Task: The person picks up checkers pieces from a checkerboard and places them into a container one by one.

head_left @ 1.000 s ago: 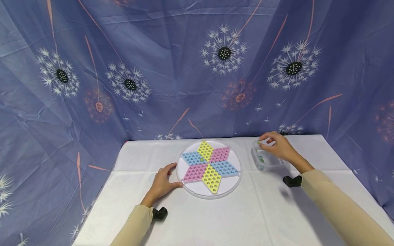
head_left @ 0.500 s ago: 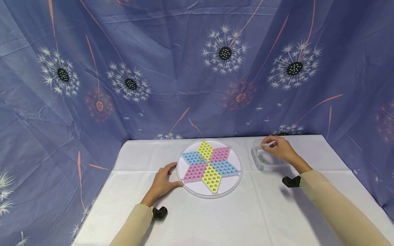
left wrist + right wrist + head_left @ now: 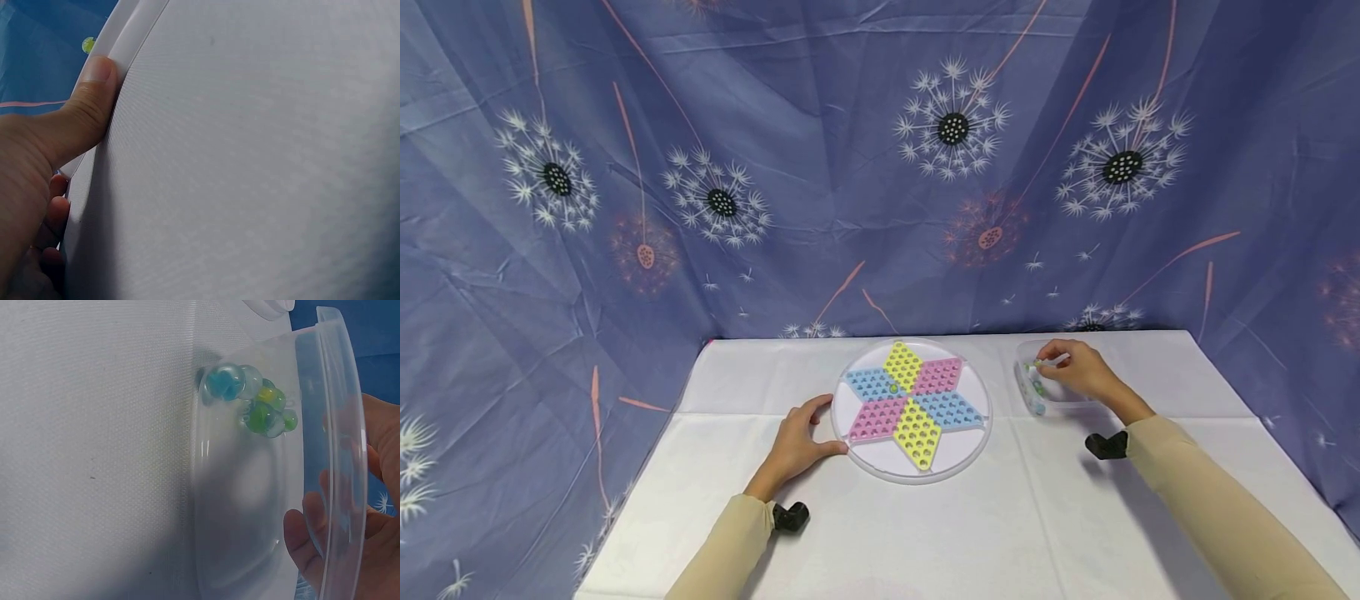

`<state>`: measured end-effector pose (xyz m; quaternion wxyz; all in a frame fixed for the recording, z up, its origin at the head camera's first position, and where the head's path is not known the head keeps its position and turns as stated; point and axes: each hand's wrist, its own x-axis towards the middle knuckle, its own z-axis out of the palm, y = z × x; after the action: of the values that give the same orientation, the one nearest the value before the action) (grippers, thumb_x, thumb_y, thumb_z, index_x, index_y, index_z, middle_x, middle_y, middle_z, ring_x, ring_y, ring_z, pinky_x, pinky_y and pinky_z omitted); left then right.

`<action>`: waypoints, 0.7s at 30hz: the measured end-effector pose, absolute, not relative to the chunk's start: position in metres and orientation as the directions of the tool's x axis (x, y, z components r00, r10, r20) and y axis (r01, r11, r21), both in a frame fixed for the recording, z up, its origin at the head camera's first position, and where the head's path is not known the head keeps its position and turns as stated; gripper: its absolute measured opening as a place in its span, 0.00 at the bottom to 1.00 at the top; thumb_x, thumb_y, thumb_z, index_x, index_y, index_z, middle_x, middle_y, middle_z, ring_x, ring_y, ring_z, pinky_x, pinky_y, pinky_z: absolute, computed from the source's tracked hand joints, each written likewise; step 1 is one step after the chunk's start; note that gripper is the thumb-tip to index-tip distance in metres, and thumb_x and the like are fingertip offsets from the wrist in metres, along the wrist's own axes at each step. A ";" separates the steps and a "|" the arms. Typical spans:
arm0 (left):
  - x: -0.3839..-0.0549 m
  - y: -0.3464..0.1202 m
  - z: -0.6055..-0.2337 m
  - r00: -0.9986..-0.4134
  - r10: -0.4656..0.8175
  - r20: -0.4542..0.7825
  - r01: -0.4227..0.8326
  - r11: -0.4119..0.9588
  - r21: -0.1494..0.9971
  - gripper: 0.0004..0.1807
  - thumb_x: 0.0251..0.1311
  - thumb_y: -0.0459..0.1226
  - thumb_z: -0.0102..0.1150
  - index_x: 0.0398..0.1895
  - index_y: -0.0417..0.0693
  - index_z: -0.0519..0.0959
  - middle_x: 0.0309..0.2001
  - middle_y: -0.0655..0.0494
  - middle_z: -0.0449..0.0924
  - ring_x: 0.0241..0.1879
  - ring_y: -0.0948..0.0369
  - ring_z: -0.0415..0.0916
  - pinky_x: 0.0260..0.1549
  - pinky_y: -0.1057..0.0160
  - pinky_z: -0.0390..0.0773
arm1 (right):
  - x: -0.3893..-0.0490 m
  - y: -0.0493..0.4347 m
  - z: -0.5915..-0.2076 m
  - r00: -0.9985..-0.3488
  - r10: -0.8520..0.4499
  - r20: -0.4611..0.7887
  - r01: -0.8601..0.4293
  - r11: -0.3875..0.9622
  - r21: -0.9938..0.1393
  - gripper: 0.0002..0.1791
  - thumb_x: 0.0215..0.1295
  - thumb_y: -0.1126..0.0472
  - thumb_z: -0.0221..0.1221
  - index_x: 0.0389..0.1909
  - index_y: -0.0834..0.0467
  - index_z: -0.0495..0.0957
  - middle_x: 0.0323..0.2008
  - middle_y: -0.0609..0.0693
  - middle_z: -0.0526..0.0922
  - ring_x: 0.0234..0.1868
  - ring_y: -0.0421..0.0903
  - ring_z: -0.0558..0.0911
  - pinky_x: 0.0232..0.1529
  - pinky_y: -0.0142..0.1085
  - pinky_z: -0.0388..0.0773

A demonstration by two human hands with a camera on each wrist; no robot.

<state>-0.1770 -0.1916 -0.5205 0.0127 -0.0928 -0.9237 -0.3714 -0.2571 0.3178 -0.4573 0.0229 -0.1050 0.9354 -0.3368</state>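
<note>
A round white Chinese checkers board (image 3: 955, 452) lies on the table, its star in yellow, pink and blue. One yellow-green marble (image 3: 893, 388) sits on it near the centre. My left hand (image 3: 795, 443) holds the board's left rim, thumb and index finger spread along it; its thumb (image 3: 94, 94) presses the rim in the left wrist view. Over a clear plastic box (image 3: 1067, 405), my right hand (image 3: 1081, 369) pinches a small green marble (image 3: 1037, 362). In the right wrist view, blue marbles (image 3: 225, 381) and green marbles (image 3: 259, 417) cluster in one box corner; the fingertips are partly behind the box wall.
A white cloth (image 3: 925, 542) covers the table. A blue curtain (image 3: 850, 167) with dandelion prints hangs behind and at both sides. Black wrist devices (image 3: 791, 517) sit at both cuffs.
My right hand has shifted slightly right and then lower over the box with the marble at its fingertips. The left hand and the board stay in place.
</note>
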 end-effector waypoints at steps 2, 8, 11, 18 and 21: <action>-0.178 -0.192 -0.520 -0.983 0.159 0.093 0.179 0.704 0.688 0.53 0.42 0.49 0.85 0.74 0.48 0.70 0.42 0.53 0.71 0.40 0.57 0.63 0.43 0.55 0.67 | -0.258 0.318 -0.459 -0.977 -0.211 0.024 -0.178 0.753 -0.634 0.10 0.71 0.57 0.65 0.47 0.57 0.82 0.53 0.64 0.80 0.47 0.59 0.81 0.45 0.52 0.78; -0.178 -0.191 -0.520 -0.981 0.165 0.101 0.189 0.703 0.686 0.52 0.42 0.49 0.85 0.73 0.48 0.71 0.41 0.53 0.71 0.40 0.57 0.63 0.42 0.55 0.66 | -0.259 0.319 -0.462 -0.978 -0.204 0.032 -0.179 0.759 -0.626 0.09 0.70 0.57 0.65 0.46 0.57 0.83 0.52 0.63 0.80 0.46 0.59 0.81 0.44 0.52 0.78; -0.178 -0.191 -0.520 -0.981 0.168 0.102 0.191 0.703 0.686 0.52 0.42 0.49 0.85 0.73 0.48 0.71 0.41 0.52 0.71 0.40 0.57 0.62 0.42 0.55 0.66 | -0.259 0.319 -0.462 -0.978 -0.202 0.045 -0.185 0.759 -0.624 0.10 0.70 0.57 0.65 0.46 0.57 0.83 0.51 0.63 0.80 0.46 0.59 0.81 0.44 0.52 0.78; -0.176 -0.192 -0.519 -0.980 0.170 0.107 0.197 0.699 0.687 0.52 0.42 0.49 0.85 0.73 0.48 0.71 0.40 0.53 0.71 0.39 0.57 0.62 0.42 0.55 0.66 | -0.256 0.318 -0.460 -0.975 -0.210 0.067 -0.204 0.743 -0.638 0.19 0.70 0.55 0.66 0.56 0.61 0.80 0.52 0.66 0.79 0.46 0.60 0.81 0.45 0.54 0.78; -0.176 -0.192 -0.519 -0.979 0.172 0.108 0.199 0.700 0.686 0.53 0.42 0.49 0.85 0.73 0.48 0.70 0.40 0.54 0.71 0.39 0.57 0.62 0.41 0.56 0.66 | -0.254 0.318 -0.458 -0.975 -0.209 0.074 -0.207 0.740 -0.640 0.21 0.70 0.54 0.66 0.58 0.60 0.79 0.52 0.66 0.79 0.45 0.59 0.81 0.46 0.54 0.78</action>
<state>-0.1760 -0.1924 -0.5191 0.0178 -0.1005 -0.9219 -0.3739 -0.2542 0.3177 -0.4581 0.0011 -0.1115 0.9327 -0.3430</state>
